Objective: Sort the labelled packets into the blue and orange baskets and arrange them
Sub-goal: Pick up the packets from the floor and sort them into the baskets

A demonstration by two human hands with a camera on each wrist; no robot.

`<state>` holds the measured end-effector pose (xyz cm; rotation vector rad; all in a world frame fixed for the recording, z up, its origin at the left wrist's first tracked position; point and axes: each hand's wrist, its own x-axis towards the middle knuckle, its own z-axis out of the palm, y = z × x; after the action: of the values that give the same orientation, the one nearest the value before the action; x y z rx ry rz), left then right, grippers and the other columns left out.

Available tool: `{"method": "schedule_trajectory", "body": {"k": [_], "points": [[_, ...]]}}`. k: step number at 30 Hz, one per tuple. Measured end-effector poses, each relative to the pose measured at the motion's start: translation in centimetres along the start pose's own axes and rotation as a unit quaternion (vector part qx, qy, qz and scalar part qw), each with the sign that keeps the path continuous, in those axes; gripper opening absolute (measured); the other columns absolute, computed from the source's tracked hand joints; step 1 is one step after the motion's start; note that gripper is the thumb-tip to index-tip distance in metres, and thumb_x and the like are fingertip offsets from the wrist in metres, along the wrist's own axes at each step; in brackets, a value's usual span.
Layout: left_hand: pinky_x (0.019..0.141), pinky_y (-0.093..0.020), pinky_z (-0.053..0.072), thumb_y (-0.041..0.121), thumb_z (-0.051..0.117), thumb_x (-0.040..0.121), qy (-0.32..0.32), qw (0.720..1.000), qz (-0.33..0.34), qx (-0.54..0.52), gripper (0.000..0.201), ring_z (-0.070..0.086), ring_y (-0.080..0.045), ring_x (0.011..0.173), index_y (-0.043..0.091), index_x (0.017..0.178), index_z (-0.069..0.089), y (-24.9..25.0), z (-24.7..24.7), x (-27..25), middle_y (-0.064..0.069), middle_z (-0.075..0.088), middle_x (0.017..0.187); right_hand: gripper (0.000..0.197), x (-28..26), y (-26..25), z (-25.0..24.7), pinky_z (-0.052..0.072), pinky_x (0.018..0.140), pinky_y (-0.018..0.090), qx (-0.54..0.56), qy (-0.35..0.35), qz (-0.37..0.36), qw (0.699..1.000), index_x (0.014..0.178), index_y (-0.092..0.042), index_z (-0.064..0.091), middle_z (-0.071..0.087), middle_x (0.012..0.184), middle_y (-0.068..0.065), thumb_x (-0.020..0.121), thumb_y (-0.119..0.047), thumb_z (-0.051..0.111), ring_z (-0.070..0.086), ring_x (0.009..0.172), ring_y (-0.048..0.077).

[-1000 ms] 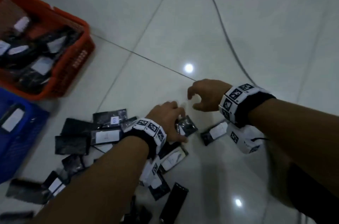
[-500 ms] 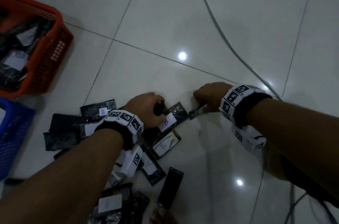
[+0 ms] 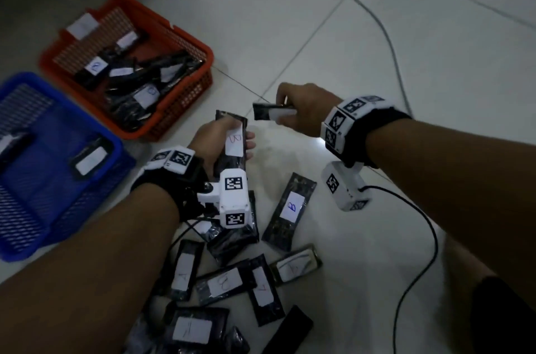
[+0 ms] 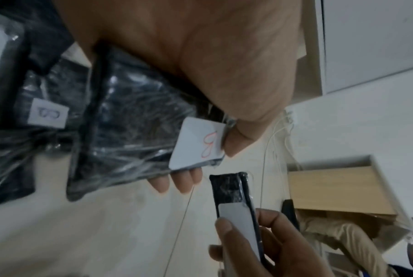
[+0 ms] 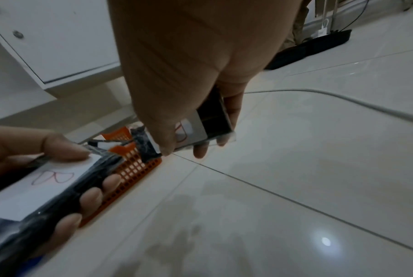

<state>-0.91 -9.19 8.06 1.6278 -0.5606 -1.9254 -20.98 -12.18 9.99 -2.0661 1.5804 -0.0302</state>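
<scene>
Since the earlier frames both hands have risen off the floor (image 3: 377, 49), each now carrying a packet, and the two baskets show in full at the left.

The tiled floor carries everything. The blue basket (image 3: 17, 252) stands at the left edge of the head view, with at least one labelled packet lying inside. The orange basket (image 3: 200, 49) stands just beyond it, the two touching or nearly so, and holds a loose heap of black packets with white labels. A pile of packets (image 3: 220, 284) lies on the floor near the bottom edge, between the forearms; one packet (image 3: 290, 208) marked B in blue lies at the pile's far right, face up.

The left hand (image 3: 211, 144) grips a long black packet (image 3: 232, 144) clear of the floor, thumb pressed on its white label, fingers (image 5: 110, 182) curled round the underside. The label reads B in red.

The right hand (image 3: 304, 113) holds a smaller packet (image 3: 272, 114), thumb on top of the white label and fingers (image 5: 200, 151) beneath. The red mark on that label is partly covered and cannot be read with certainty. This packet sits in the air just right of the orange basket's near corner, close to the left hand's packet but not touching it.

A grey cable (image 3: 388, 43) crosses the floor at the far right.
</scene>
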Motion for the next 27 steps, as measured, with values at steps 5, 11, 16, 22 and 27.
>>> {"method": "schedule_trajectory", "body": {"k": [5, 11, 16, 22, 27], "points": [[0.055, -0.035, 0.057, 0.024, 0.051, 0.098, 0.087, 0.973, 0.148, 0.152, 0.019, 0.067, -0.021, 0.061, 0.008, 0.101, 0.059, 3.9, -3.5, -1.7, -0.016, 0.067, 0.088, 0.024, 3.9, -3.4, -1.7, 0.048, 0.070, 0.035, -0.021, 0.039, -0.059, 0.997, 0.110, -0.024, 0.048, 0.062, 0.097, 0.003, 0.091, -0.036, 0.056, 0.058, 0.082, 0.026], [0.065, -0.028, 0.035, 0.033, 0.053, 0.093, 0.288, 0.724, 0.325, 0.535, 0.020, 0.055, -0.024, 0.078, 0.016, 0.103, 0.058, 9.6, -9.9, -0.6, -0.002, 0.057, 0.084, 0.023, 9.3, -7.4, -2.1, 0.043, 0.074, 0.034, -0.041, 0.090, -0.168, 0.981, 0.111, -0.022, 0.052, 0.062, 0.108, 0.002, 0.091, -0.032, 0.057, 0.059, 0.094, 0.029], [0.083, -0.041, 0.050, 0.025, 0.056, 0.088, 0.336, 0.640, 0.336, 0.604, 0.027, 0.061, -0.030, 0.101, 0.020, 0.115, 0.061, 12.3, -13.1, 3.7, -0.007, 0.066, 0.111, 0.026, 15.5, -11.2, -1.1, 0.041, 0.087, 0.036, -0.017, 0.074, -0.198, 0.977, 0.115, -0.026, 0.052, 0.062, 0.116, 0.001, 0.089, -0.025, 0.055, 0.058, 0.105, 0.028], [0.100, -0.038, 0.043, 0.013, 0.062, 0.085, 0.347, 0.629, 0.400, 0.570, 0.056, 0.054, -0.029, 0.119, 0.019, 0.138, 0.047, 13.6, -15.8, 7.6, -0.010, 0.058, 0.131, 0.041, 21.6, -12.8, 1.8, 0.030, 0.103, 0.048, 0.001, 0.073, -0.194, 0.978, 0.126, -0.031, 0.048, 0.057, 0.126, -0.004, 0.088, -0.018, 0.052, 0.049, 0.121, 0.021], [0.102, -0.035, 0.039, 0.025, 0.061, 0.085, 0.399, 0.583, 0.438, 0.556, 0.048, 0.051, -0.025, 0.119, 0.018, 0.131, 0.053, 12.1, -15.8, 6.3, -0.007, 0.058, 0.128, 0.052, 23.0, -11.7, 3.7, 0.029, 0.103, 0.047, -0.021, 0.113, -0.234, 0.965, 0.139, -0.028, 0.041, 0.045, 0.139, 0.002, 0.088, -0.022, 0.049, 0.038, 0.132, 0.025]]}}
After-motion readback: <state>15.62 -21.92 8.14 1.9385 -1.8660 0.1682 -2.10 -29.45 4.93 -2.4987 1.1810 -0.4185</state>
